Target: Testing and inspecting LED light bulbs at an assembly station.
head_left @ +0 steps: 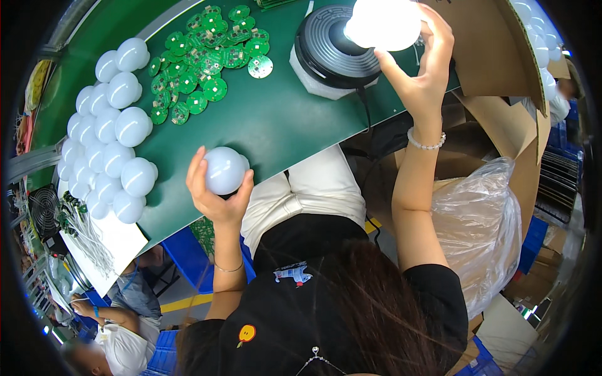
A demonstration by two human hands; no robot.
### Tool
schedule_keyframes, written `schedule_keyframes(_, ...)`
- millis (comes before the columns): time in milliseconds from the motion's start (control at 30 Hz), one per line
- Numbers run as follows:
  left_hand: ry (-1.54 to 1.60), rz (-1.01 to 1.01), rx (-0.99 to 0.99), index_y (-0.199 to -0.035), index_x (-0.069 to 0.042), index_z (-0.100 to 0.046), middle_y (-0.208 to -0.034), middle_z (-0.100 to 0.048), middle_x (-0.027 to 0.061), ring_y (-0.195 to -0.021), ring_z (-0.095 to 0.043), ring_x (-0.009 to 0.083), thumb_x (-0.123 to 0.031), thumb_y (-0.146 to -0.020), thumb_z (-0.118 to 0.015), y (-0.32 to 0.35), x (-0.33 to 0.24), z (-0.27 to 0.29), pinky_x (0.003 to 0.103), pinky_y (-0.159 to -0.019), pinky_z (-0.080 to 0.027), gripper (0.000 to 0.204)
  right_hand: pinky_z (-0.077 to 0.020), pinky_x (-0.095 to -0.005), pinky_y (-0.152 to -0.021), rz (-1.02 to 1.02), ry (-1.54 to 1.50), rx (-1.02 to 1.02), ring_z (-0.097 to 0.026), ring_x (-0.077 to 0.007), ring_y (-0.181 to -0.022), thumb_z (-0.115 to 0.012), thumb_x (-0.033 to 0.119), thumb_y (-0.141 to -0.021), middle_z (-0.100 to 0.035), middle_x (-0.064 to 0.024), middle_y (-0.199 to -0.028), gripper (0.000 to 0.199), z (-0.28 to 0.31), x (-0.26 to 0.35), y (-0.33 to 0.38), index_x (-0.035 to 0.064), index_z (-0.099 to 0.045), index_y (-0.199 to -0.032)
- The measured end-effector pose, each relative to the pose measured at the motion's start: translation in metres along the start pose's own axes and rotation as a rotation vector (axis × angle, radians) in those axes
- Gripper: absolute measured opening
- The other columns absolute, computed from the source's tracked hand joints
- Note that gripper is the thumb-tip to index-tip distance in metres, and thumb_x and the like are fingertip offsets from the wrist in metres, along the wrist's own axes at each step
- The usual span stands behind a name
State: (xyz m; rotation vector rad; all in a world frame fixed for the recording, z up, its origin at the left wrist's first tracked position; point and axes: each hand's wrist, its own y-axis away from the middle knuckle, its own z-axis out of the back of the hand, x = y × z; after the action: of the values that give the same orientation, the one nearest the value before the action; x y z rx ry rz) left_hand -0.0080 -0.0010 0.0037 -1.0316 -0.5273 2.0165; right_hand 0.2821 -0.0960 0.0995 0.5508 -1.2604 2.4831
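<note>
My right hand (419, 66) grips a brightly lit light bulb (384, 24) from its right side, thumb below and fingers round the back. The bulb's lower end meets a round black ribbed device (338, 47) on a pale block. At the table's near edge my left hand (216, 191) is closed round an unlit white light bulb (226, 170), its dome facing up. Between the hands and farther back lies a heap of round green circuit boards (213, 53). A cluster of several white bulbs (116, 128) lies on the left, beyond my left hand.
The green table (276, 122) spans the middle. On the right stand an open cardboard box (498, 47) and a clear plastic bag (480, 232). A black cable (367, 113) hangs from the device. White wires (94, 235) lie on paper at left. Another person (125, 341) sits lower left.
</note>
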Motion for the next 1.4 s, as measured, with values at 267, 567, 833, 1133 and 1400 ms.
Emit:
schedule_keyframes(267, 0.010, -0.006, -0.001, -0.124, -0.005, -0.039, -0.121, -0.052, 0.0225, -0.106, -0.054, 0.0353, -0.018, -0.060, -0.083, -0.002, -0.001, -0.002, 0.041, -0.088, -0.047, 0.078, -0.0388, -0.0442, -0.088, 0.271, 0.153, 0.000, -0.050, -0.0344, -0.098, -0.085, 0.016, -0.057, -0.053, -0.0163, -0.103, 0.060, -0.007, 0.006, -0.023, -0.0002, -0.055, -0.106)
schedule_keyframes(567, 0.011, 0.007, 0.009, -0.124, -0.005, -0.039, -0.121, -0.052, 0.0224, -0.105, -0.054, 0.0354, -0.019, -0.062, -0.082, 0.000, -0.001, -0.002, 0.042, -0.088, -0.047, 0.077, -0.0378, -0.0378, -0.097, 0.001, -0.234, -0.021, -0.049, -0.0309, -0.110, -0.083, 0.015, -0.061, -0.053, -0.0178, -0.113, 0.069, -0.017, 0.006, -0.026, -0.0040, -0.050, -0.118)
schedule_keyframes(833, 0.014, 0.015, 0.011, -0.124, -0.005, -0.038, -0.121, -0.051, 0.0226, -0.107, -0.053, 0.0357, -0.017, -0.060, -0.083, 0.000, -0.001, 0.000, 0.042, -0.089, -0.046, 0.079, -0.0371, -0.0412, -0.095, 0.023, -0.016, 0.079, -0.048, -0.0339, -0.108, -0.075, 0.010, -0.065, -0.052, -0.0185, -0.112, 0.058, 0.006, 0.008, -0.014, -0.0028, -0.050, -0.115)
schedule_keyframes(1133, 0.008, 0.020, 0.018, -0.123, -0.005, -0.038, -0.121, -0.051, 0.0225, -0.107, -0.053, 0.0360, -0.016, -0.059, -0.083, -0.001, -0.001, -0.001, 0.042, -0.089, -0.046, 0.079, -0.0402, -0.0432, -0.084, 0.204, 0.082, -0.011, -0.048, -0.0345, -0.093, -0.086, 0.023, -0.054, -0.052, -0.0167, -0.097, 0.050, -0.010, 0.010, -0.022, 0.0014, -0.061, -0.091)
schedule_keyframes(1400, 0.032, -0.003, 0.015, -0.124, -0.005, -0.038, -0.121, -0.051, 0.0225, -0.106, -0.054, 0.0363, -0.018, -0.061, -0.083, -0.001, -0.002, -0.003, 0.042, -0.089, -0.046, 0.078, -0.0407, -0.0383, -0.093, 0.635, -0.449, -0.212, -0.054, -0.0319, -0.106, -0.080, 0.022, -0.067, -0.057, -0.0184, -0.112, 0.057, -0.053, -0.038, -0.041, -0.0021, -0.055, -0.112)
